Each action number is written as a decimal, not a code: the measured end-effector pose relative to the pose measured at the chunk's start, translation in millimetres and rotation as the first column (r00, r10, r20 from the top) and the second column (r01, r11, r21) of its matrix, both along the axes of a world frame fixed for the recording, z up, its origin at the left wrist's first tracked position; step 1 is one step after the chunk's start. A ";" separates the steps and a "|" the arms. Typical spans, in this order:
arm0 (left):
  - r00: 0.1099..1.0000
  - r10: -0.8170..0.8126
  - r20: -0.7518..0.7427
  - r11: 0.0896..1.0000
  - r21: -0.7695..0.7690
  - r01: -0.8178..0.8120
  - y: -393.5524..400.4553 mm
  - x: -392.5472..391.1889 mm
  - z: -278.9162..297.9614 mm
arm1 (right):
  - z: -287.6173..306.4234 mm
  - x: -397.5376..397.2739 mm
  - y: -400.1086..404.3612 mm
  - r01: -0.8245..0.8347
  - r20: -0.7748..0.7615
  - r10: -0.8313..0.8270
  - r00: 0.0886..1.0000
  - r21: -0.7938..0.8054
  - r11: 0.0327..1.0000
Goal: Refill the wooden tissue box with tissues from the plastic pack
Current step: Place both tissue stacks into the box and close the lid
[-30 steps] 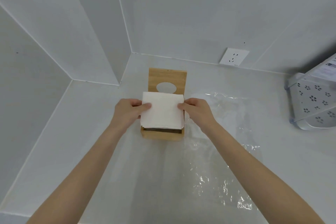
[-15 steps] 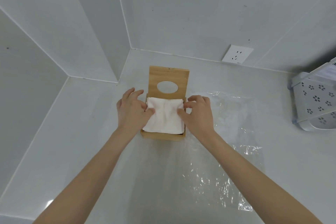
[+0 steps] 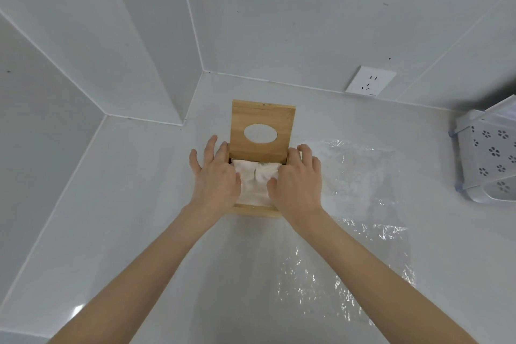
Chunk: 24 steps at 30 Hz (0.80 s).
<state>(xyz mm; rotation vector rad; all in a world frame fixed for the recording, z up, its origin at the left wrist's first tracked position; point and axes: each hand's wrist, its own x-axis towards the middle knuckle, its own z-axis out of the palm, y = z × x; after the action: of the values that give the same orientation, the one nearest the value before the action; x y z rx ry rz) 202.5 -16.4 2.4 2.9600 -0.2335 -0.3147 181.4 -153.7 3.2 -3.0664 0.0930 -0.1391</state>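
Observation:
The wooden tissue box (image 3: 255,210) stands on the white counter with its lid (image 3: 262,123), pierced by an oval hole, raised upright at the back. A stack of white tissues (image 3: 255,180) lies inside the box, creased in the middle. My left hand (image 3: 215,176) presses flat on the stack's left side, fingers spread over the box's left wall. My right hand (image 3: 297,180) presses on the right side, fingers over the right wall. The clear plastic pack (image 3: 357,176) lies flat and crumpled on the counter, right of the box.
A white perforated plastic basket (image 3: 491,156) stands at the right edge. A wall socket (image 3: 370,81) sits behind on the tiled wall. The counter runs into a wall corner at the back left. More clear plastic film (image 3: 335,282) spreads toward the near right.
The tissue stack went from held above the box to pushed down inside it. Both hands moved from gripping its sides to pressing on top.

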 end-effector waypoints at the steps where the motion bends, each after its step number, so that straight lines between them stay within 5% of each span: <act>1: 1.000 -0.005 -0.006 1.000 0.006 0.005 -1.6 0.6 -0.7 | -2.4 1.2 0.9 0.009 -0.001 -0.009 1.000 -0.018 1.000; 10: 0.997 -0.010 0.076 0.986 0.167 -0.003 -3.0 12.2 -8.9 | -17.1 4.1 -3.4 0.050 0.017 -0.049 0.999 -0.111 0.993; 13: 0.952 -0.021 0.306 0.994 0.110 -0.014 3.1 8.4 -10.2 | -13.9 4.0 -17.6 0.012 0.219 -0.013 0.976 0.006 1.000; 16: 0.887 -0.020 0.462 0.999 -0.019 0.033 5.8 3.6 -11.3 | -11.4 -0.4 -25.3 -0.217 0.422 0.196 0.885 0.001 0.976; 19: 0.904 -0.088 0.418 0.995 -0.001 0.097 4.9 -2.1 -11.6 | -14.5 -7.8 -16.6 -0.367 0.251 0.395 0.884 -0.151 0.918; 24: 0.962 -0.069 0.263 0.995 0.082 0.049 3.1 -5.7 -18.0 | -15.1 -14.2 3.0 -0.320 -0.082 0.310 0.947 -0.296 0.900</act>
<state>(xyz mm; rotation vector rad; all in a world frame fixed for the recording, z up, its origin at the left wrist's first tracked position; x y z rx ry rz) 196.8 -13.3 -15.6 3.0682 -0.3498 0.0713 167.2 -150.7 -11.8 -3.3344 -0.4683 -0.0912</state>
